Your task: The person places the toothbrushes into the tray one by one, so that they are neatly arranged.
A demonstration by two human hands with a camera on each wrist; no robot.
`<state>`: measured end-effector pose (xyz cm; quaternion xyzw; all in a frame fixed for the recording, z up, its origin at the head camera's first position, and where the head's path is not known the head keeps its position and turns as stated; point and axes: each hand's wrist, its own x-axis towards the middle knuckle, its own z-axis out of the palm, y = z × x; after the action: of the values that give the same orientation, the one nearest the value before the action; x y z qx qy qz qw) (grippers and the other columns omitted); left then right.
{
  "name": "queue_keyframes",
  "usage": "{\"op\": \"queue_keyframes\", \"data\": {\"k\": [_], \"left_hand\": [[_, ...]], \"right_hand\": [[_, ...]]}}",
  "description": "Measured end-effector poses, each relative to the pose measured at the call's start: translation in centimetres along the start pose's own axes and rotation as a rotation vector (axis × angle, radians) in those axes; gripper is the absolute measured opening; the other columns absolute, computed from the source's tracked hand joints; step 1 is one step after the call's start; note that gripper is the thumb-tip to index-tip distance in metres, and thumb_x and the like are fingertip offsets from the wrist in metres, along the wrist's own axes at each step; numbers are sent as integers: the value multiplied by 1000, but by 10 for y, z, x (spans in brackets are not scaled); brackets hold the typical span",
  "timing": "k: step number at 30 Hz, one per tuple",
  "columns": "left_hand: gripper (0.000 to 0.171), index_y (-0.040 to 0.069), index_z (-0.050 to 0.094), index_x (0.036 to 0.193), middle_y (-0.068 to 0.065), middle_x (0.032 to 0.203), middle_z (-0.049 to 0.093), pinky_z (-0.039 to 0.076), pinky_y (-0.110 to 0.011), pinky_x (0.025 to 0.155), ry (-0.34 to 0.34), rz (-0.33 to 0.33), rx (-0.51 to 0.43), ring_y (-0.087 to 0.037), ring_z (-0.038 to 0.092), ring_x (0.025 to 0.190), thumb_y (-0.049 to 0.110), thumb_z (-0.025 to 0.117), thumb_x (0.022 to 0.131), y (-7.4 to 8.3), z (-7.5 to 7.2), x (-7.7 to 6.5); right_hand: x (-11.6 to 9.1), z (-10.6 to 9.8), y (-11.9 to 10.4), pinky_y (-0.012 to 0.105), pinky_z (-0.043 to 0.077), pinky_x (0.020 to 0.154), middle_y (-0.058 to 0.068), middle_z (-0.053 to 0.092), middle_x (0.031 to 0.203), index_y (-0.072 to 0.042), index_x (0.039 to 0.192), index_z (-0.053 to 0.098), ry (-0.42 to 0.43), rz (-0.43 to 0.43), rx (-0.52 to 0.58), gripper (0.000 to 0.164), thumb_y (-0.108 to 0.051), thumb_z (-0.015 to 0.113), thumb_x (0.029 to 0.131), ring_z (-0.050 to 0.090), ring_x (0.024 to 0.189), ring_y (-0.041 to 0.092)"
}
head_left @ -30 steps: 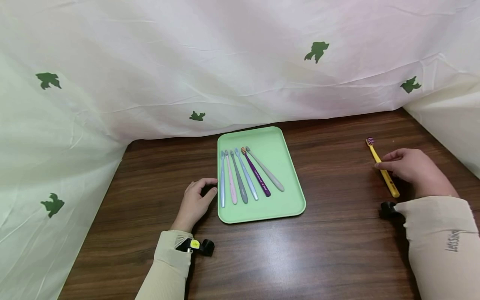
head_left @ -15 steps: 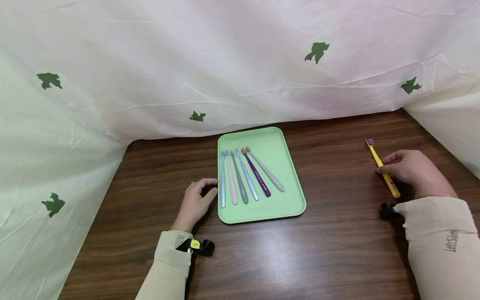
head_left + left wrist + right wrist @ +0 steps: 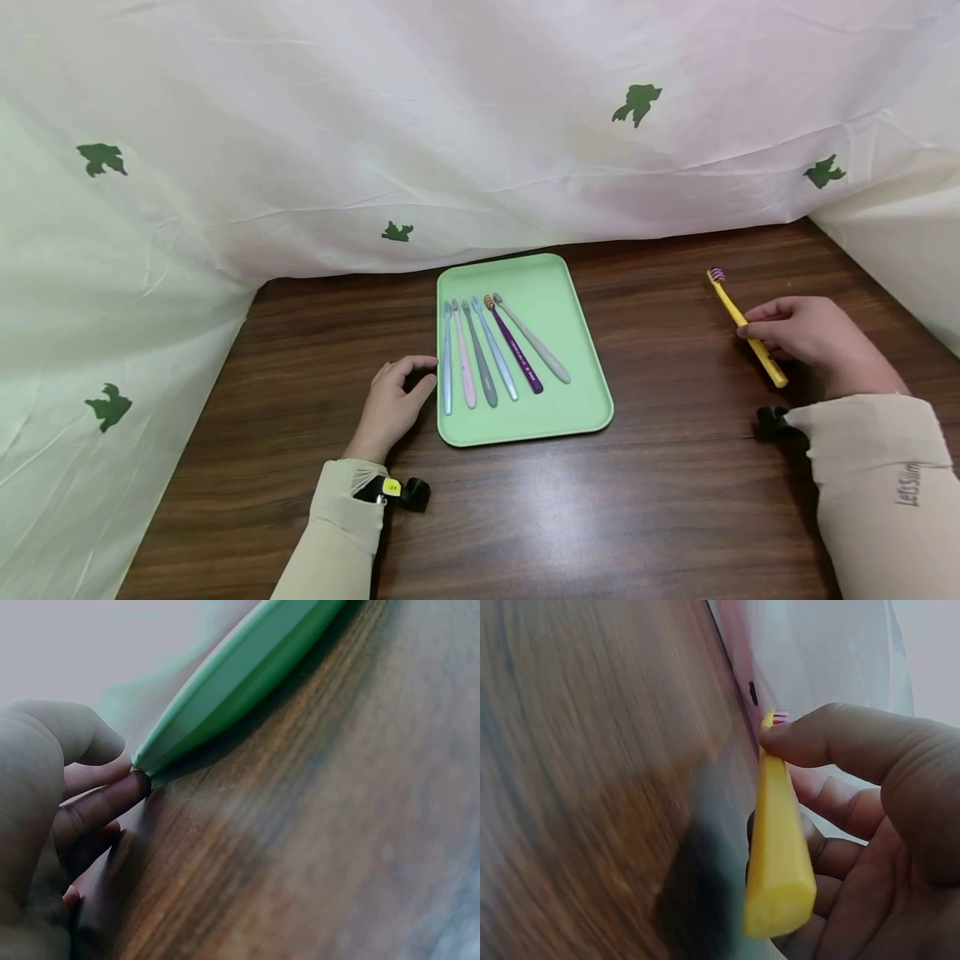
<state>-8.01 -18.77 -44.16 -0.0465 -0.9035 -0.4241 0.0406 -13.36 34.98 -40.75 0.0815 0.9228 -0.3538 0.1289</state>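
My right hand (image 3: pixel 813 342) pinches a yellow toothbrush (image 3: pixel 757 348) with purple bristles between thumb and fingers, over the right side of the table. In the right wrist view its thick yellow handle end (image 3: pixel 778 862) points toward the camera, a shadow lying on the wood beside it. On the left, my left hand (image 3: pixel 390 404) rests by a light green tray (image 3: pixel 525 425), fingertips touching its left rim. The left wrist view shows the relaxed fingers (image 3: pixel 97 810) against the tray's edge (image 3: pixel 217 712). Several toothbrushes lie in the tray, among them a purple one (image 3: pixel 517 350) and a pink one (image 3: pixel 463 358).
Dark wood table (image 3: pixel 622 517) lies under everything. A white cloth (image 3: pixel 480 125) with green bird shapes hangs along the back and both sides. Dark wrist cameras sit on both cuffs, the left one (image 3: pixel 412 494) near the tray's front corner.
My right hand and the yellow toothbrush have shifted left and slightly up in the head view during the last half second. The left hand and the tray stay where they were.
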Motion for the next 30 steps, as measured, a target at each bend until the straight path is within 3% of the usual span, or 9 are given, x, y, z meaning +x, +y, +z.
{"op": "queue_keyframes", "data": {"k": [10,20,30], "left_hand": [[24,14,70,121,-4,125,68,13,-42,124,-7,-17,5,-27,50,131,19,63,99,1,-1,0],[24,15,70,122,-3,126,68,13,-40,124,-19,-30,6,-26,47,135,20,63,99,0,-1,0],[24,13,70,121,-4,125,68,14,-43,124,-8,-15,-1,-26,48,135,16,64,98,2,-1,0]], "right_hand": [[3,9,-15,33,54,59,10,66,91,8,123,59,23,-55,-11,53,-35,68,94,58,77,22],[3,25,-33,30,55,63,21,65,107,6,124,61,17,-108,3,50,-35,66,96,62,82,23],[2,37,-51,29,54,61,17,66,101,5,120,63,20,-153,2,44,-30,68,95,60,78,22]]}}
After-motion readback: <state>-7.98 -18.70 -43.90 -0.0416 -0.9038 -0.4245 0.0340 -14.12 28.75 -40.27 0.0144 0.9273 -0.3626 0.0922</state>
